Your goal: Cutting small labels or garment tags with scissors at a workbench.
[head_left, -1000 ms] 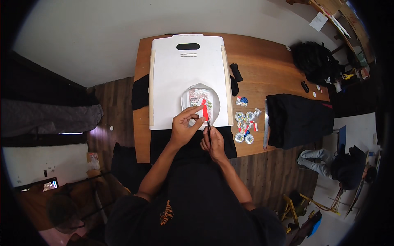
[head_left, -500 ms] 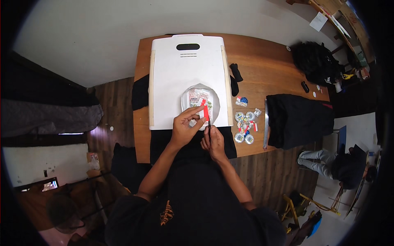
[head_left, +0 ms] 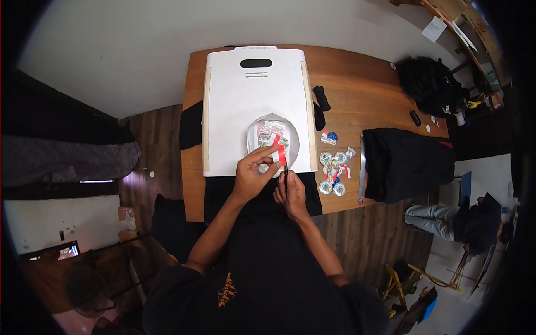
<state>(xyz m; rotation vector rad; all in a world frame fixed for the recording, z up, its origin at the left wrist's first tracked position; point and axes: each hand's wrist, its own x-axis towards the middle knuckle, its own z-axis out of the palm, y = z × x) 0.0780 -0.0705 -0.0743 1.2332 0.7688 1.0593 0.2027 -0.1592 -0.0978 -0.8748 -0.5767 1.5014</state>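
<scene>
My left hand [head_left: 251, 176] pinches a small red-and-white patch [head_left: 282, 155] between thumb and fingers. Close beside it, my right hand [head_left: 291, 195] is closed round a thin dark tool [head_left: 286, 174], its tip at the patch's lower edge; the tool's exact kind is too small to make out. Both hands are over the near side of a round whitish recess [head_left: 296, 139] in a large white panel [head_left: 229, 111] with a handle slot. Inside the recess, partly covered by my left hand, lie printed pieces [head_left: 264, 134] in red, white and green.
Right of the panel, several round badges [head_left: 325, 187] and small red, white and blue pieces lie on the wooden table [head_left: 357, 84]. Further right are a metal ruler [head_left: 362, 167], folded dark cloth [head_left: 405, 164] and a black bag [head_left: 430, 84]. Another person [head_left: 474, 223] is off to the right.
The patch and the tool tip have shifted very slightly; both hands keep their grips. The person at the right has moved a little.
</scene>
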